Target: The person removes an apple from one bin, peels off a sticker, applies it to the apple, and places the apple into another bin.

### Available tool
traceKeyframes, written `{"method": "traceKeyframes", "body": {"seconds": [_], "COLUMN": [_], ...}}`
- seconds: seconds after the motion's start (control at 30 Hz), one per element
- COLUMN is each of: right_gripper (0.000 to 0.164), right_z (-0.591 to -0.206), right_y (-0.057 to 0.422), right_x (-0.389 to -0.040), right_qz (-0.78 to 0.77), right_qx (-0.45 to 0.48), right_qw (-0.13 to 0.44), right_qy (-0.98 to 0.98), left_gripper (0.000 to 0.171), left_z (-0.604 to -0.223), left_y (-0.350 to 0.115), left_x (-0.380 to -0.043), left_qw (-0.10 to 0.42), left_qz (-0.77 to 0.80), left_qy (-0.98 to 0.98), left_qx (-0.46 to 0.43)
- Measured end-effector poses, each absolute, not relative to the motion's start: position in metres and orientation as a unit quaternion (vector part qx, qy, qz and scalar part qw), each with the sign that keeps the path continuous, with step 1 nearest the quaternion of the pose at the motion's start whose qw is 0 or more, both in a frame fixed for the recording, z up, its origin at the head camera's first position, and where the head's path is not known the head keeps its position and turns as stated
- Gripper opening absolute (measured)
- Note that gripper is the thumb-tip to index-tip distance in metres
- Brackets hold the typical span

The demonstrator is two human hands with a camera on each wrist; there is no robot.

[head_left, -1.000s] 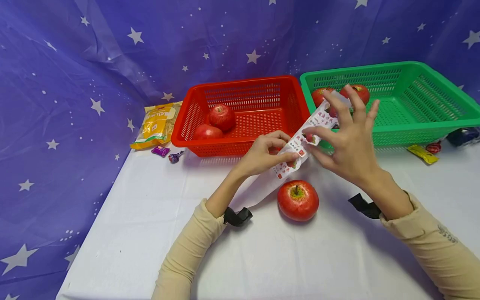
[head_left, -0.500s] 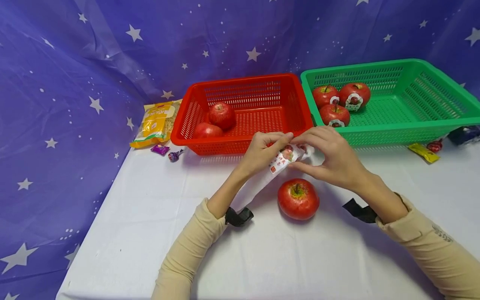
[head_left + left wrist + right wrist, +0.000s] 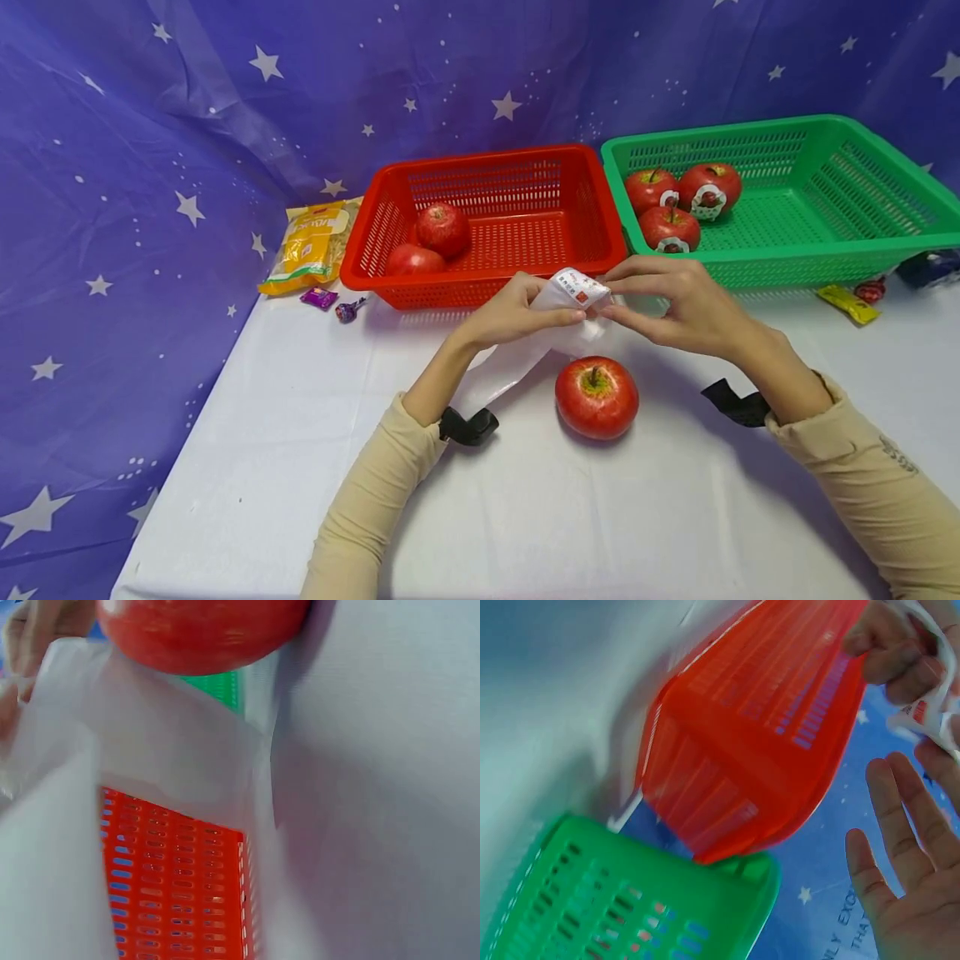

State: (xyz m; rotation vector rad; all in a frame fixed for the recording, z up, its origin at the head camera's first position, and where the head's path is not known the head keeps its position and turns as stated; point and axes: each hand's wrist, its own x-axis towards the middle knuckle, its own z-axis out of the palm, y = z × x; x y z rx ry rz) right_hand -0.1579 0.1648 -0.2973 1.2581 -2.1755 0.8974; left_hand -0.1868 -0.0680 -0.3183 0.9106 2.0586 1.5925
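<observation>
My left hand [image 3: 506,317] grips a strip of fruit stickers [image 3: 572,287], bent over near its printed end. The strip's white tail hangs down to the left, and its pale sheet fills much of the left wrist view. At the bent end, my right hand [image 3: 686,307] pinches with thumb and index finger; its other fingers [image 3: 909,847] are spread straighter in the right wrist view. Just below the strip, a red apple [image 3: 597,400] stands upright on the white cloth, stem up, with no sticker showing on its visible side.
Behind the hands stands a red basket [image 3: 480,157] with two red fruits. Beside it, a green basket [image 3: 795,258] holds three apples bearing stickers. A yellow food bag [image 3: 311,246] and wrapped sweets [image 3: 319,298] lie left; a yellow-wrapped sweet [image 3: 847,305] lies right.
My right hand came down from over the green basket to the strip's end, uncovering the stickered apples. The strip is now bent over, mostly showing its white backing. The apple has stayed put.
</observation>
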Motion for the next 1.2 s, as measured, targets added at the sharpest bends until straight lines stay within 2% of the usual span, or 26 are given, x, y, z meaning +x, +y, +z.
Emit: {"method": "traceKeyframes", "body": {"seconds": [0.07, 0.13, 0.27, 0.4, 0.57, 0.7, 0.83, 0.93, 1.0, 1.2], "right_gripper": [0.033, 0.035, 0.024, 0.013, 0.015, 0.019, 0.018, 0.015, 0.014, 0.015], "right_z": [-0.296, -0.295, -0.297, -0.301, -0.300, -0.292, -0.279, -0.272, -0.267, -0.259], "right_y": [0.162, 0.159, 0.153, 0.152, 0.157, 0.162, 0.173, 0.182, 0.187, 0.188], "right_x": [-0.155, -0.152, -0.150, -0.151, -0.151, -0.148, -0.150, -0.153, -0.154, -0.155], "right_qz": [0.342, 0.348, 0.331, 0.348, 0.445, 0.572, 0.757, 0.847, 0.868, 0.883], "right_qx": [0.442, 0.433, 0.442, 0.440, 0.378, 0.283, 0.189, 0.153, 0.143, 0.134], "right_qw": [0.226, 0.236, 0.267, 0.244, 0.184, 0.155, 0.160, 0.161, 0.159, 0.160], "right_qy": [-0.798, -0.797, -0.790, -0.791, -0.791, -0.754, -0.604, -0.482, -0.447, -0.421], "left_gripper": [0.012, 0.013, 0.011, 0.014, 0.015, 0.019, 0.025, 0.025, 0.023, 0.014], "left_z": [-0.318, -0.316, -0.314, -0.312, -0.311, -0.309, -0.312, -0.316, -0.317, -0.310], "left_y": [-0.066, -0.064, -0.059, -0.055, -0.053, -0.056, -0.062, -0.065, -0.066, -0.069], "left_x": [-0.186, -0.184, -0.181, -0.179, -0.178, -0.178, -0.183, -0.186, -0.187, -0.188], "left_qw": [0.170, 0.154, 0.131, 0.107, 0.111, 0.112, 0.124, 0.143, 0.147, 0.108], "left_qz": [0.559, 0.553, 0.541, 0.525, 0.523, 0.496, 0.450, 0.432, 0.432, 0.436], "left_qy": [0.745, 0.753, 0.764, 0.778, 0.783, 0.797, 0.813, 0.813, 0.813, 0.820], "left_qx": [0.321, 0.320, 0.326, 0.326, 0.318, 0.325, 0.349, 0.363, 0.361, 0.356]}}
